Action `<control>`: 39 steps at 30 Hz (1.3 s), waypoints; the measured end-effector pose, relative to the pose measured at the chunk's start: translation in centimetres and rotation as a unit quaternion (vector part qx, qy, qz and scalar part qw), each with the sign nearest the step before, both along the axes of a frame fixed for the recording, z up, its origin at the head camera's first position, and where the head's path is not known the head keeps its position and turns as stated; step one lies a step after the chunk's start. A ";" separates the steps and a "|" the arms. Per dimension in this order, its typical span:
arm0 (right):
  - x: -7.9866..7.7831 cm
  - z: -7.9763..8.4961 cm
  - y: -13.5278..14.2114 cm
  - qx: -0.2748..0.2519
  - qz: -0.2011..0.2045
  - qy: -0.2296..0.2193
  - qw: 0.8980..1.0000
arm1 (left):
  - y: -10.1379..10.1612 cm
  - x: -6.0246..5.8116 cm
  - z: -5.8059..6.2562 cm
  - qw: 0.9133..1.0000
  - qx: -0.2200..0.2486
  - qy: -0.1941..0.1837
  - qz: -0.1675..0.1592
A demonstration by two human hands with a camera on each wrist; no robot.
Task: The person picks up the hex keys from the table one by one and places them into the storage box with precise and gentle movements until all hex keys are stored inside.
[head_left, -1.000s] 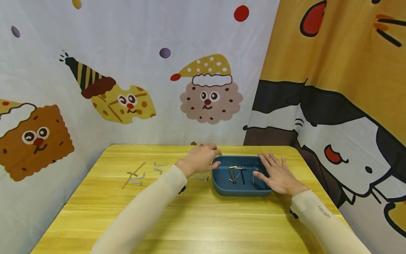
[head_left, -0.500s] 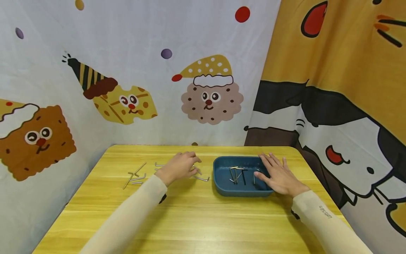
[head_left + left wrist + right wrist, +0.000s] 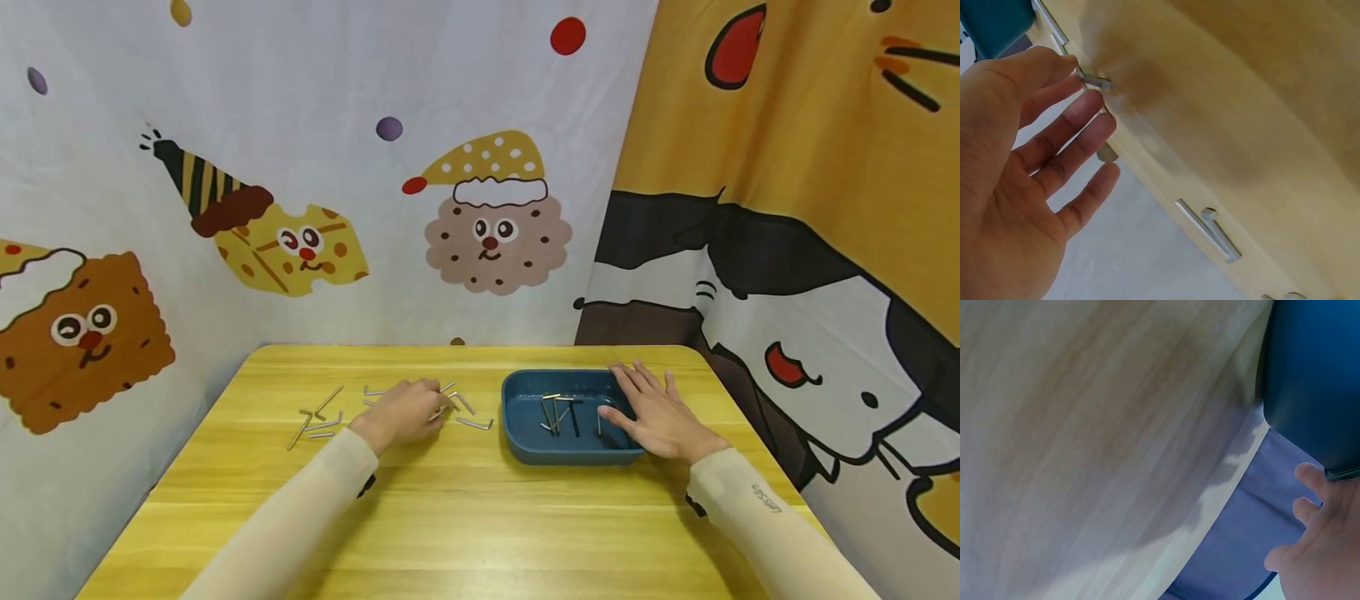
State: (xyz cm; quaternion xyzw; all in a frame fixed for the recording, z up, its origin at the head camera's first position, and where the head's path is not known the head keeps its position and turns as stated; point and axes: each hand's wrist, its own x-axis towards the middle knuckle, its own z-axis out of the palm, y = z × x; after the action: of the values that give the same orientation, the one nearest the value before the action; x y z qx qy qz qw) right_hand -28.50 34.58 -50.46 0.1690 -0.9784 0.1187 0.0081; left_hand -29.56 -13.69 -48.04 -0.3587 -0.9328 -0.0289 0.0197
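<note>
My left hand (image 3: 405, 412) reaches down over the table's middle. Its thumb and forefinger pinch a small L-shaped hex key (image 3: 1096, 81), best seen in the left wrist view; the other fingers are loosely bent. Right of this hand, more silver hex keys (image 3: 474, 423) lie on the wood. My right hand (image 3: 667, 421) rests over the right rim of a dark blue tray (image 3: 577, 457), thumb inside and fingers fairly straight and spread. Several hex keys (image 3: 557, 414), brassy, silver and black, lie in the tray. The palm hides part of its right side.
Left of my left hand, several more hex keys (image 3: 318, 423) are scattered on the yellow wooden table (image 3: 450, 525). A printed curtain (image 3: 315, 100) hangs behind the table's far edge.
My left hand has moved left from the tray's left rim and down to the loose hex keys, its fingers closing on one. The right hand and tray have stayed put.
</note>
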 end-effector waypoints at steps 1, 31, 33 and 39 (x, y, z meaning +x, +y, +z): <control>0.0 0.0 0.0 0.000 -0.001 -0.001 1.000 | -0.1 0.1 -0.1 1.000 -0.002 -0.003 0.002; 0.4 0.0 0.1 -0.009 -0.005 -0.009 1.000 | -3.5 2.3 0.1 0.995 0.028 -0.086 0.047; 0.3 0.0 0.0 -0.012 -0.005 -0.009 1.000 | -3.6 2.3 0.1 0.996 0.021 -0.084 0.032; 0.2 0.1 -0.1 -0.010 -0.003 -0.009 1.000 | -4.1 2.2 0.0 0.997 0.006 -0.078 0.011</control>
State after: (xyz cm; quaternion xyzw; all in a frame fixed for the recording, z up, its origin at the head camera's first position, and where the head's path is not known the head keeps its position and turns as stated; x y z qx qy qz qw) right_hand -28.29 34.51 -50.31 0.1646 -0.9778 0.1298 0.0012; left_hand -27.37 -17.75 -48.04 -0.3453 -0.9351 -0.0622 -0.0504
